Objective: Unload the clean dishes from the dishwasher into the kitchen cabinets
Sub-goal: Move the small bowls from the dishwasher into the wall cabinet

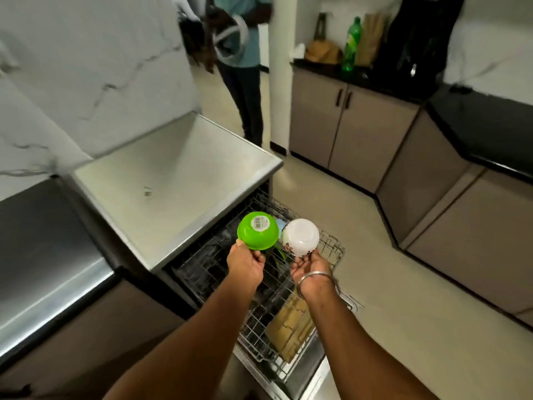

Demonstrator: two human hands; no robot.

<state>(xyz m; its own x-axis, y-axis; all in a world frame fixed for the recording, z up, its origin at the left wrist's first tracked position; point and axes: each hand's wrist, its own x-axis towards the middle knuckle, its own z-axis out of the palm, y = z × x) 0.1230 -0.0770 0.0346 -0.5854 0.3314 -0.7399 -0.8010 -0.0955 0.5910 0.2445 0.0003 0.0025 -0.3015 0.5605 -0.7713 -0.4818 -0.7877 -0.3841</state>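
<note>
Worktop: steel worktop [173, 174] along the left wall, over the open dishwasher.
Left hand: the left hand [245, 265] grips the rim of an upturned green bowl [258, 230], held above the rack.
Right hand: the right hand [310, 268] pinches the rim of an upturned white bowl [300, 236], just beside the green one.
Rack: the pulled-out wire rack [331, 249] holds wooden boards [291, 324] near its front, and something pale blue shows behind the bowls.
Advice: keep both rims firmly held, lift clear of the tines, then carry them to the cabinets [317, 116] on the right.
</note>
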